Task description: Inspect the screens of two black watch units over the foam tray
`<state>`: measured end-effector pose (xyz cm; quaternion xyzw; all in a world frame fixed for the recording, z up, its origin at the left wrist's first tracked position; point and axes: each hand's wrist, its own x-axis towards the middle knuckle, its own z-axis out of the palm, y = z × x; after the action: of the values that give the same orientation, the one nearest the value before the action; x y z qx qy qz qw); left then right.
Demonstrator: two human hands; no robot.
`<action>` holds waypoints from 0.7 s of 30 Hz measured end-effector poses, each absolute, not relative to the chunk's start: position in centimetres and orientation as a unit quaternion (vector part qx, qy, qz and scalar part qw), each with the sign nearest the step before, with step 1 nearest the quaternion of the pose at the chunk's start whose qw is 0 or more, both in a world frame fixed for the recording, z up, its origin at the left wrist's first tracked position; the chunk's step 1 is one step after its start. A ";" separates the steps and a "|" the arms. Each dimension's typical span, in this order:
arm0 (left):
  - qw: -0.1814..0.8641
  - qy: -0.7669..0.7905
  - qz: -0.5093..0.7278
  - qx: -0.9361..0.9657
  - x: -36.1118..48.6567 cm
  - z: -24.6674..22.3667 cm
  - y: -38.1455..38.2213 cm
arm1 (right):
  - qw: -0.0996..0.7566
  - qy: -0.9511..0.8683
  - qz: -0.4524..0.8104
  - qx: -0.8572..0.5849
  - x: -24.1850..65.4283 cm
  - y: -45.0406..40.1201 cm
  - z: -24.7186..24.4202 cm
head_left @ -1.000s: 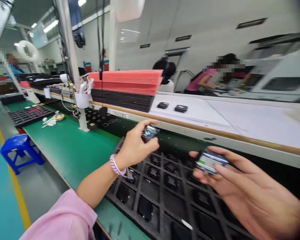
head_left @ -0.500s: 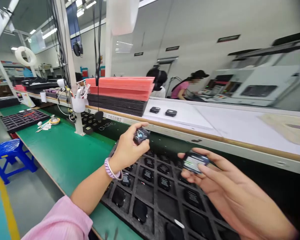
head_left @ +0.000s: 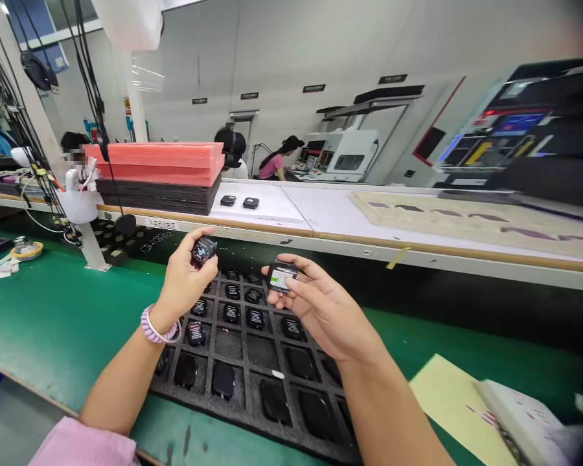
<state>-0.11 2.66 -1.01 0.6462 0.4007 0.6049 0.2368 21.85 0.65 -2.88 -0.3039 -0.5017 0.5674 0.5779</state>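
A black smartwatch body (head_left: pixel 203 251) with a lit dial is pinched between the thumb and fingers of my left hand (head_left: pixel 187 279). My right hand (head_left: pixel 320 299) grips a second smartwatch body (head_left: pixel 280 276), whose lit screen shows white text lines and a green patch. Neither watch has a strap in view. Both hands are raised above a dark foam tray (head_left: pixel 262 351) on the green bench. Several watch bodies lie in its compartments, some with text on screen, like this one (head_left: pixel 255 318), others dark, like this one (head_left: pixel 223 380). A small white piece (head_left: pixel 278 374) rests on a divider.
Behind the tray runs a raised shelf (head_left: pixel 320 239) with pink foam sheets (head_left: pixel 155 165) over black ones, two small black items (head_left: pixel 251 203) and a beige tray (head_left: pixel 466 217). Yellow paper (head_left: pixel 459 404) and a white box (head_left: pixel 519 414) lie at right. A person in pink (head_left: pixel 272 167) sits beyond.
My view has swung to the right, bringing the yellow paper, white box and beige tray into sight. Both hands keep hold of their watches; green now shows on the right one's screen.
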 end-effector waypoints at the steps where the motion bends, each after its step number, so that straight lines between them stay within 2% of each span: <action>1: 0.234 0.402 0.602 0.650 -0.1 -1.0 2.7 | 0.578 -0.503 0.566 -0.302 21.9 0.7 -2.9; 21: 0.248 0.395 0.586 0.663 0.0 -1.3 3.1 | 0.582 -0.502 0.571 -0.288 21.8 0.4 -2.3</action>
<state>0.03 3.07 -1.29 0.6627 0.3950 0.5859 0.2480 21.80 0.36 -2.31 -0.2877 -0.5018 0.5711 0.5825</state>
